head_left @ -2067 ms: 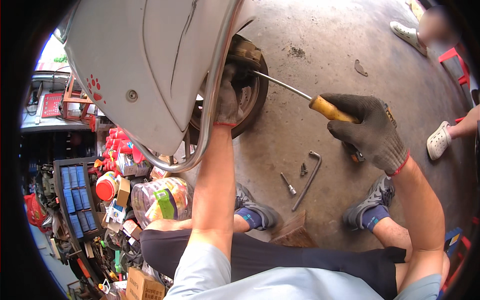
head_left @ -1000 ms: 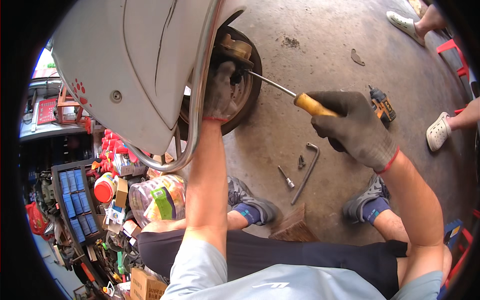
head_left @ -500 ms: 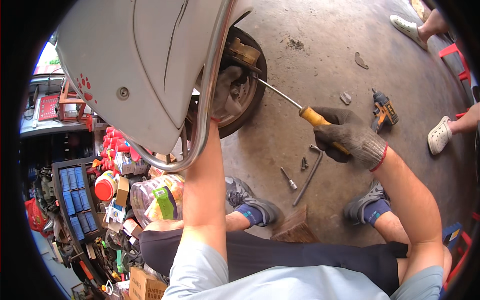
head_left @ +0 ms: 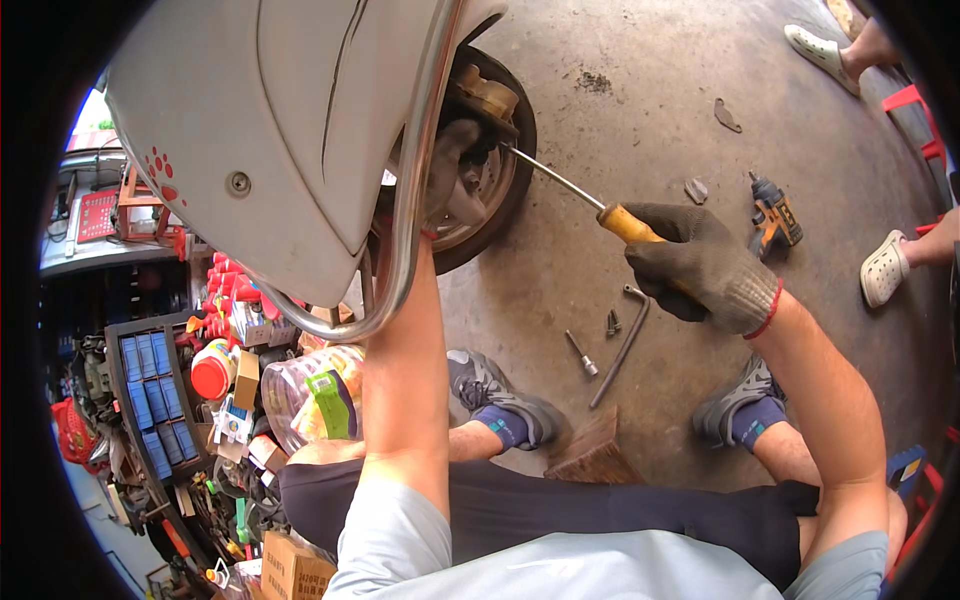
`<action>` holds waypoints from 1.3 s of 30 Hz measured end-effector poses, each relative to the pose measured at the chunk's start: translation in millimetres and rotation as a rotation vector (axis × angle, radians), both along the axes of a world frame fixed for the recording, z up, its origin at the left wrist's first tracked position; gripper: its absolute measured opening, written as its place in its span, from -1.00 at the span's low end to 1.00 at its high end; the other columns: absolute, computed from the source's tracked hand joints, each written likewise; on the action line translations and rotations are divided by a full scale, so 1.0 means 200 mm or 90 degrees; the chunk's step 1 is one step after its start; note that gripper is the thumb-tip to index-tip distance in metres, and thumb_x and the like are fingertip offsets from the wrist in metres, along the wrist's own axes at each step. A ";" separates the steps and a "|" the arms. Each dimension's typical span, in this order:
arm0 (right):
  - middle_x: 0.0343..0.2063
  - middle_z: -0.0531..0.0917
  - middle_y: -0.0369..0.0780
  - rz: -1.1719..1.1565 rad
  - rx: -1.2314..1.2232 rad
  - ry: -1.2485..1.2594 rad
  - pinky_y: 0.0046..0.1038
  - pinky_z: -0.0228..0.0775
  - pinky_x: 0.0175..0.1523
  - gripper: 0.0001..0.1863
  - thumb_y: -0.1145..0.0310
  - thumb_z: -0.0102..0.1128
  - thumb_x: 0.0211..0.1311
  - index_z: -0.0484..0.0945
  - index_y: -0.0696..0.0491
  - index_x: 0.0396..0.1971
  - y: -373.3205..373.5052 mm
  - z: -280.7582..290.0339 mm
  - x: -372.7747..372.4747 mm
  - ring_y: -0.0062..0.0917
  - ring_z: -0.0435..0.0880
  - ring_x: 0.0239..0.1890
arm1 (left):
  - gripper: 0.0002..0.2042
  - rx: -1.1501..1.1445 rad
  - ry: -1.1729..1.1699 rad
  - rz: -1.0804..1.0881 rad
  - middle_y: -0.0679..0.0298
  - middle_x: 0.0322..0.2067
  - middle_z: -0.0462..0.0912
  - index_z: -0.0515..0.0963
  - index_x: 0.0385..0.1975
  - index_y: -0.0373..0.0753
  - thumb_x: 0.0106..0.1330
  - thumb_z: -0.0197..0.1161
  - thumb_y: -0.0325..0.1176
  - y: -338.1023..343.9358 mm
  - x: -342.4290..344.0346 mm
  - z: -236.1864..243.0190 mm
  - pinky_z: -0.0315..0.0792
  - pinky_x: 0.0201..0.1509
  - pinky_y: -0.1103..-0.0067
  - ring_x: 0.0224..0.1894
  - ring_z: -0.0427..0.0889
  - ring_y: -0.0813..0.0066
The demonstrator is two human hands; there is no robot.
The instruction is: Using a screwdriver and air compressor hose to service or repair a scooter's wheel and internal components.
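Observation:
My right hand (head_left: 700, 262), in a dark-palmed knit glove, is wrapped round the yellow handle of a screwdriver (head_left: 565, 182). Its long metal shaft points up and left, the tip reaching the brake caliper (head_left: 484, 98) beside a scooter's wheel (head_left: 522, 165). Also gloved, my left hand (head_left: 455, 165) reaches behind the chrome guard bar (head_left: 408, 240) and closes on the caliper from below; part of its fingers is hidden. The grey scooter body panel (head_left: 270, 130) stands over my left forearm.
On the concrete lie an impact driver (head_left: 772, 215), a bent wrench (head_left: 620, 348), a socket bit (head_left: 582, 354), bolts (head_left: 612, 322), a worn brake pad (head_left: 727, 115) and a wooden block (head_left: 596, 450). Left: a clear plastic jar (head_left: 300, 400) and crowded shelving. A person's clogs (head_left: 884, 270) are at right.
The view has shifted slightly. Both hands keep their places, and the screwdriver tip stays at the caliper; my right fingers cover a little more of the handle's end.

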State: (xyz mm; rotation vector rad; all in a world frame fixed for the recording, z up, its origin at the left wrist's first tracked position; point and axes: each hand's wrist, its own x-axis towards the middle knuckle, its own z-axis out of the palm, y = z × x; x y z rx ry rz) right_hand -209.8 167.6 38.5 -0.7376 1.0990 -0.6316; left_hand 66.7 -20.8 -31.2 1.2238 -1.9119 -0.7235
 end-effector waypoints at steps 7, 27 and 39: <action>-0.60 0.45 -0.40 0.002 -0.068 0.082 -0.71 0.16 -0.63 -0.49 0.38 0.13 0.25 0.36 0.17 0.20 0.01 0.01 0.04 -0.82 0.32 -0.70 | -0.55 0.005 -0.003 0.002 0.30 -0.15 0.55 0.36 0.13 -0.28 0.19 0.17 -0.43 0.00 0.01 0.01 0.48 -0.06 0.62 -0.16 0.55 0.55; -0.64 0.39 -0.39 0.019 -0.019 0.025 -0.70 0.02 -0.74 -0.58 0.37 0.08 0.24 0.41 0.18 0.09 -0.04 0.04 -0.02 -0.81 0.25 -0.77 | -0.54 0.019 -0.029 0.003 0.31 -0.15 0.54 0.37 0.11 -0.28 0.17 0.20 -0.42 0.01 0.02 -0.01 0.48 -0.07 0.62 -0.16 0.55 0.57; -0.62 0.41 -0.37 0.020 0.025 -0.048 -0.70 0.04 -0.73 -0.50 0.33 0.15 0.20 0.40 0.15 0.15 -0.08 -0.04 -0.12 -0.79 0.27 -0.76 | -0.47 0.204 0.056 -0.074 0.32 -0.15 0.53 0.38 0.11 -0.28 0.10 0.31 -0.38 0.24 -0.20 0.33 0.47 -0.05 0.64 -0.15 0.55 0.58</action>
